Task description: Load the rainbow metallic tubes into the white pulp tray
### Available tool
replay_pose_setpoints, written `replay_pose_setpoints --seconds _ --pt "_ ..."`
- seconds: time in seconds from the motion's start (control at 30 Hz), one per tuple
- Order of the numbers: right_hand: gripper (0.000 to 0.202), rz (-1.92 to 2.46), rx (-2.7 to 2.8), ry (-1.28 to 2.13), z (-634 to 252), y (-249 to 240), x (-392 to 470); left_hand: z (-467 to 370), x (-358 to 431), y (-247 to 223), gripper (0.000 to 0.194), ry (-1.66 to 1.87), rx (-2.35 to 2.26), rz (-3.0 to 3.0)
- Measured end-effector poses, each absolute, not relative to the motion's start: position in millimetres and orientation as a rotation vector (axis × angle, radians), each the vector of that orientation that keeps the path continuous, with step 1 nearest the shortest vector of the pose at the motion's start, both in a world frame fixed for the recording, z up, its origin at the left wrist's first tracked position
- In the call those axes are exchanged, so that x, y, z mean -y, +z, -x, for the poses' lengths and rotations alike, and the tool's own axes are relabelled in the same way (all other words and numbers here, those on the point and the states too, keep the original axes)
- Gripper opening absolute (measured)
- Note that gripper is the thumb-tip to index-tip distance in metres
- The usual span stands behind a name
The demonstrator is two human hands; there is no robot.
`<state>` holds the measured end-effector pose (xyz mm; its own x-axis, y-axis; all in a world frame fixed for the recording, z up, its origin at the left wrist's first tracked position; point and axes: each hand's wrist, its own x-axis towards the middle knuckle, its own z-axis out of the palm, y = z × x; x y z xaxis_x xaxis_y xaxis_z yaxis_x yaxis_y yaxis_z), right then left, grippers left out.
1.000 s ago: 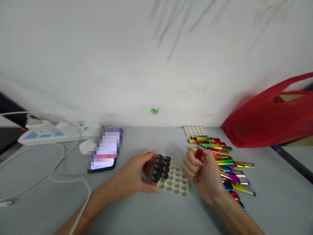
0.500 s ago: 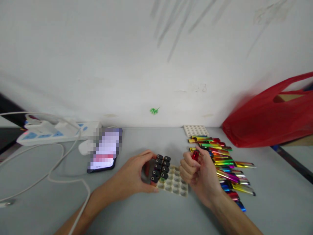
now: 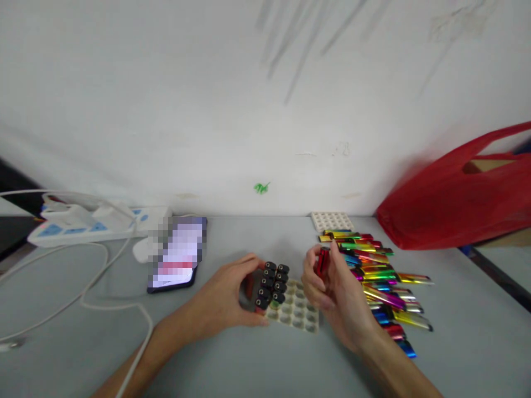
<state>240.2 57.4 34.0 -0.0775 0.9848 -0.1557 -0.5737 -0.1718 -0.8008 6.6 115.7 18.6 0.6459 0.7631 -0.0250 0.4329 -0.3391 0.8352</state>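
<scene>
my left hand (image 3: 226, 301) steadies the pocketed tray (image 3: 296, 315), its left pockets filled with black-capped sticks (image 3: 271, 284). my right hand (image 3: 332, 290) pinches a red stick (image 3: 321, 261); shiny sticks (image 3: 375, 276) and a phone (image 3: 178, 254) lie nearby.

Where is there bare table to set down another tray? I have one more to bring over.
Bare grey table lies in front, between the two forearms. More is far right, past the pile of shiny sticks below the red bag. Crowded: the middle, around the tray and both hands; and the left, with phone and cables.
</scene>
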Motion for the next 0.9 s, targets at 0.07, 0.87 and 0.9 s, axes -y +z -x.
replay_pose_setpoints --seconds 0.07,0.87,0.9 --pt "0.041 0.884 0.749 1.482 -238.3 33.3 -56.2 -7.1 -115.5 20.2 0.052 0.472 -0.931 -1.983" --pt "0.025 0.98 1.796 1.049 -241.0 29.6 -41.2 -6.6 -116.0 15.1 0.044 0.529 -0.886 -1.985" --pt "0.026 0.979 1.815 1.028 -241.0 28.9 -41.3 -6.7 -116.1 14.8 0.043 0.53 -0.884 -1.983"
